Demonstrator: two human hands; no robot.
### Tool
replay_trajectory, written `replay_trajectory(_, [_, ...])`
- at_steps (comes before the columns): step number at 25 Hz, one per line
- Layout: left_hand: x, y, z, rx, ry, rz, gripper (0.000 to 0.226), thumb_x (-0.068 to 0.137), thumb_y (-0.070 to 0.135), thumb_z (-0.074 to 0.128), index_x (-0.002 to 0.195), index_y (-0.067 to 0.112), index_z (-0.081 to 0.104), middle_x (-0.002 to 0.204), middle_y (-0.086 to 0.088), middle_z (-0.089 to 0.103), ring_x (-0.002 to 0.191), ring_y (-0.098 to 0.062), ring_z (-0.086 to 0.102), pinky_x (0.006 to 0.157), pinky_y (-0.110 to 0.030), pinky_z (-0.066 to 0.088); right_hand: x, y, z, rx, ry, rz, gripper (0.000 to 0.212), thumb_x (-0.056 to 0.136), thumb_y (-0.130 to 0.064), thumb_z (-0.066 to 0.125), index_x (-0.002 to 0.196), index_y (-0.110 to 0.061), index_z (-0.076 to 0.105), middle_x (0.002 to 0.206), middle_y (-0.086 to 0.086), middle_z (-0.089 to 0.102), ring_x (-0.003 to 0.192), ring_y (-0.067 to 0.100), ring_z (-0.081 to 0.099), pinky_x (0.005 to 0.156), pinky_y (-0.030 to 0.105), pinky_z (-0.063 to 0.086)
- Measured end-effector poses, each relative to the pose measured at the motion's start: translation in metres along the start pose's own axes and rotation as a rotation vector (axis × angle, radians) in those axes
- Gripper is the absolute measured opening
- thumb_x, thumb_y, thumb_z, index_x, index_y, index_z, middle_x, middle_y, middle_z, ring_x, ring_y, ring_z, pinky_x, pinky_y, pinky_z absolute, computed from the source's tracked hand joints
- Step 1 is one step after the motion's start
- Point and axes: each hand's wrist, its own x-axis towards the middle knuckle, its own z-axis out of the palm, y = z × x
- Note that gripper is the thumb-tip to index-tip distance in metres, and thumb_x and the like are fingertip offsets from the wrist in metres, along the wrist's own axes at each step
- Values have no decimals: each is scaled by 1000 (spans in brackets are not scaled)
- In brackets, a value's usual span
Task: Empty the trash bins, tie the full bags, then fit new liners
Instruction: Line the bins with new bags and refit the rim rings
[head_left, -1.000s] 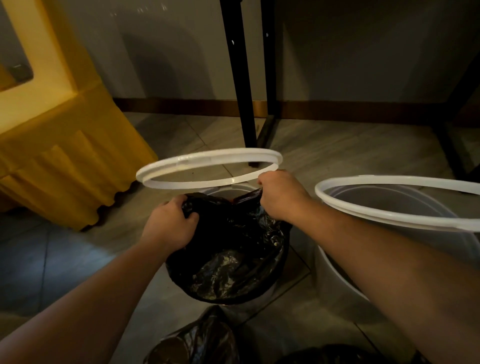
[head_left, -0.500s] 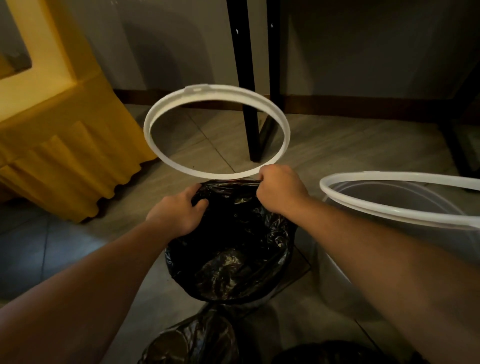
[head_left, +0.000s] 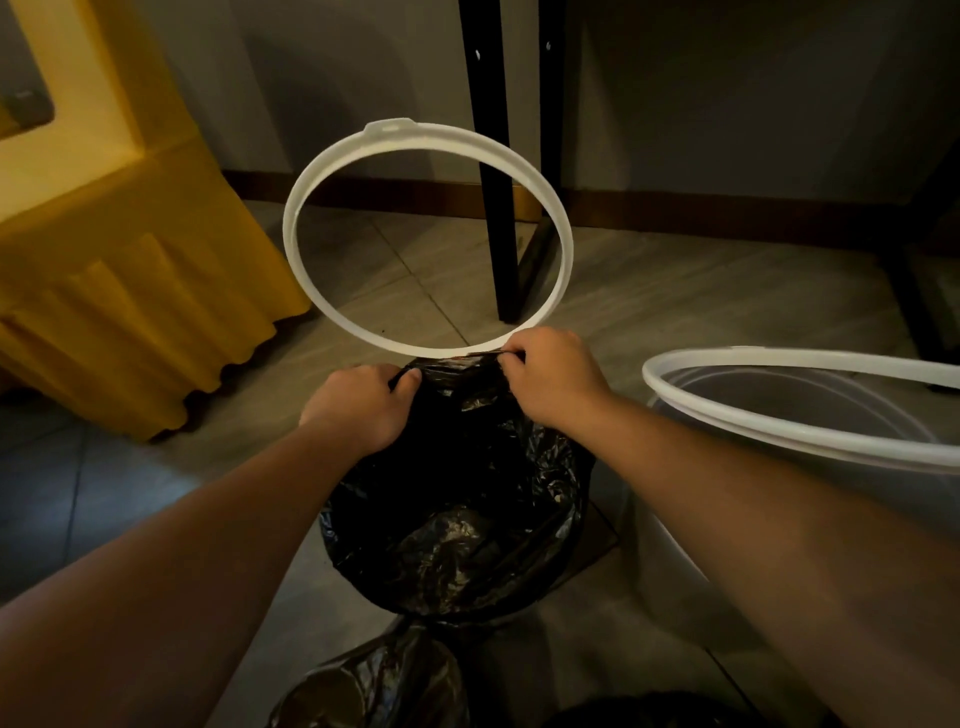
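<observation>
A black trash bag (head_left: 457, 509) hangs open over a bin that it hides almost fully. My left hand (head_left: 363, 405) grips the bag's far edge on the left. My right hand (head_left: 556, 379) pinches that same edge on the right, just below the bin's white ring (head_left: 296, 208), which stands tipped up almost upright behind the bag. A second, translucent white bin (head_left: 675, 530) stands to the right with its own white ring (head_left: 795, 431) raised at a slant and no bag showing in it.
A yellow plastic barrier (head_left: 119, 291) stands at the left. Black metal legs (head_left: 493, 171) rise behind the ring, another frame (head_left: 919, 291) at the far right. More black bags (head_left: 374, 686) lie at the bottom edge. Grey tiled floor all around.
The white ring has swung up from nearly flat to almost upright. Both hands have drawn the bag's far edge up and closer together.
</observation>
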Motion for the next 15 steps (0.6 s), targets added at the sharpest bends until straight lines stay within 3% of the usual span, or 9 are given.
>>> replay_trajectory(2, [4,1,4,-72,5,-41,53,106,64,35,99,30,75,91,3,70,93,-24,65,71,-35,49,6,3,1,101,3,110,40,102,-26,61,67,-7,68,67,10,65,63,26,62,58,33,44])
replay_trajectory(4, [10,2,6,-127,17,-103,57,104,66,38,85,27,74,81,4,68,85,-20,64,63,-31,44,12,6,1,212,-13,228,41,98,-26,67,65,-3,67,65,11,66,62,25,61,59,32,47])
replay_trajectory(7, [20,2,6,-131,32,-156,62,101,69,42,73,21,72,76,0,69,77,-19,64,58,-29,41,22,6,3,350,-42,424,18,91,-26,72,86,-10,79,86,7,76,82,24,72,66,29,56])
replay_trajectory(10, [30,5,5,-152,-3,-207,64,96,72,45,73,19,73,79,-1,70,74,-17,62,56,-29,40,28,8,4,419,-39,559,21,93,-26,67,108,-12,74,105,8,74,89,27,70,59,27,49])
replay_trajectory(12, [37,8,5,-183,-40,-278,65,93,76,46,91,18,76,99,-5,73,82,-19,63,63,-31,45,30,8,5,504,-40,649,28,93,-25,66,117,-11,69,110,9,72,92,28,70,64,30,54])
replay_trajectory(15, [44,14,6,-276,-76,-423,86,90,79,49,141,11,61,140,-12,63,116,-32,63,93,-41,52,31,8,7,562,-68,706,29,95,-25,63,120,-11,68,106,7,72,88,24,69,68,30,55])
